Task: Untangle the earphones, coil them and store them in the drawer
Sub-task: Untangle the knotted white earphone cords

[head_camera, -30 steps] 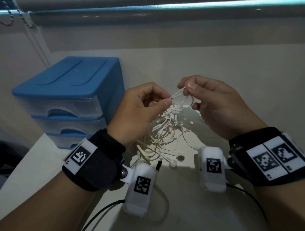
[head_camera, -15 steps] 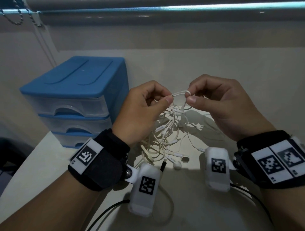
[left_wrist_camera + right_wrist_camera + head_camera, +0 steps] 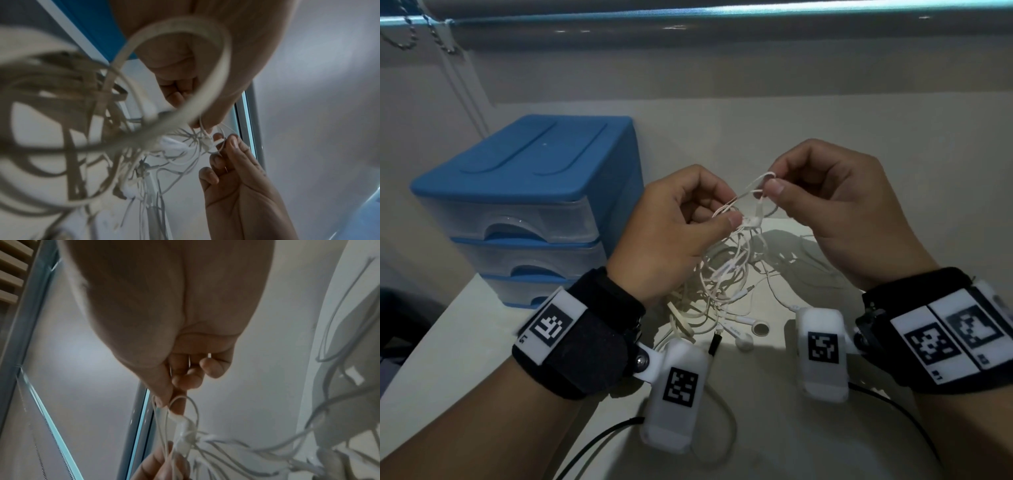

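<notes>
A tangle of white earphones hangs from both hands down to the pale table, with earbuds and a black plug lying at its foot. My left hand pinches cables between thumb and forefinger near a small white junction piece. My right hand pinches a small loop of cable a little higher and to the right. The left wrist view shows the tangle close up and the right hand at the loop. In the right wrist view the loop sits at the fingertips.
A blue three-drawer plastic unit with clear drawers, all closed, stands at the left on the table, close to my left hand. A wall and window frame rise behind. Black wrist-camera cords trail near the table's front.
The right hand has drawn its pinched loop up and away to the right, opening a gap between the two hands. The left hand keeps its pinch on the cables.
</notes>
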### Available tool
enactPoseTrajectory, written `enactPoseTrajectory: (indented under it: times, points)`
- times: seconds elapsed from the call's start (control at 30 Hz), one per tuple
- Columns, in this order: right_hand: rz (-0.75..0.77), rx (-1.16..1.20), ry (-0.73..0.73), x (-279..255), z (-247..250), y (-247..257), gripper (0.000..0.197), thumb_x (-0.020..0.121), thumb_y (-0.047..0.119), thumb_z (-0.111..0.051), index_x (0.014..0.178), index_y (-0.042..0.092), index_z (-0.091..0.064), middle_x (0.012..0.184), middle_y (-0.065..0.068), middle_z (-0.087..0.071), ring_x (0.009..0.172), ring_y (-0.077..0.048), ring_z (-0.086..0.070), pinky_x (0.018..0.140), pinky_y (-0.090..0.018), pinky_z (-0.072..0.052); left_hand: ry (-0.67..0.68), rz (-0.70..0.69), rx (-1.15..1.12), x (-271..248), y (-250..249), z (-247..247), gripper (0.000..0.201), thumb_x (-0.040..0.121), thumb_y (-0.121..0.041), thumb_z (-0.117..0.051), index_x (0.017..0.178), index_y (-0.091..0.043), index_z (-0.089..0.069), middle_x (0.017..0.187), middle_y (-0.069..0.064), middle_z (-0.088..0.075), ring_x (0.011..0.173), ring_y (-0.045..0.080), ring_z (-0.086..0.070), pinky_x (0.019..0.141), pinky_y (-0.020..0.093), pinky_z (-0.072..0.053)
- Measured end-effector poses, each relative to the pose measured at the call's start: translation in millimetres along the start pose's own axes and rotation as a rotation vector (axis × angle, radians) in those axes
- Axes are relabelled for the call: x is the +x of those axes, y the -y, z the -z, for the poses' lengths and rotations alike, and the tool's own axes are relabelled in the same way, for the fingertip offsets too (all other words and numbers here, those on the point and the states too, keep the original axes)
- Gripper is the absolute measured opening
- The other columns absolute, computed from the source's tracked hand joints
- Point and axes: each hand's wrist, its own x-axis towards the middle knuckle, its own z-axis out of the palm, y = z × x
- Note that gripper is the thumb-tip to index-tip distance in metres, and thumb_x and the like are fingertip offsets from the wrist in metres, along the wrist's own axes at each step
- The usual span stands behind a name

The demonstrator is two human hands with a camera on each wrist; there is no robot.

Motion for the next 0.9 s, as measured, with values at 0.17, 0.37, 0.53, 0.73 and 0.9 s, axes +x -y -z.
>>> enactPoseTrajectory:
  times: [0.17,0.37,0.53,0.73,0.9]
  points:
    - [0.04,-0.131,-0.101,1,2,0,0.004,0.089,0.012,-0.075,0.089,0.014,-0.072,0.085,0.003,-0.072,0.074,-0.014,-0.061,0.068,-0.03,-0.049,0.015,0.031,0.031,-1,0,-1,0.016,0.085,-0.007,-0.079,0.098,-0.005,-0.069,0.084,0.015,-0.067,0.07,0.013,-0.062,0.071,0.025,-0.057]
    - [0.062,0.018,0.018,-1,-1,2,0.007,0.091,0.0,-0.07,0.091,0.007,-0.068,0.083,-0.024,-0.068,0.072,-0.03,-0.061,0.07,-0.037,-0.051,0.022,0.066,0.027,-2,-3,-2,0.007,0.091,-0.006,-0.073,0.097,-0.005,-0.07,0.078,0.011,-0.069,0.065,0.014,-0.063,0.065,0.023,-0.054]
    - [-0.056,0.029,0.131,-2,3,3,0.009,0.088,-0.007,-0.066,0.085,0.001,-0.067,0.072,-0.011,-0.066,0.067,-0.013,-0.06,0.068,-0.018,-0.047,-0.034,0.055,-0.003,-1,-3,-1,0.006,0.093,-0.008,-0.07,0.099,-0.009,-0.07,0.077,0.006,-0.067,0.066,0.012,-0.058,0.062,0.021,-0.05]
    - [-0.169,0.189,0.083,0,2,7,0.01,0.063,0.008,-0.047,0.056,0.01,-0.053,0.065,-0.01,-0.048,0.064,-0.026,-0.031,0.058,-0.037,-0.021,-0.056,0.051,0.008,0,-1,-1,0.006,0.092,-0.008,-0.072,0.096,-0.007,-0.068,0.075,0.006,-0.066,0.068,0.015,-0.059,0.063,0.023,-0.051]
    - [-0.184,0.466,0.056,0,10,11,0.019,0.082,0.01,-0.038,0.066,0.011,-0.049,0.073,-0.006,-0.049,0.071,-0.02,-0.035,0.063,-0.036,-0.023,-0.035,0.058,0.02,-1,0,0,0.01,0.09,-0.007,-0.074,0.096,-0.006,-0.066,0.078,0.01,-0.064,0.069,0.023,-0.054,0.066,0.034,-0.051]
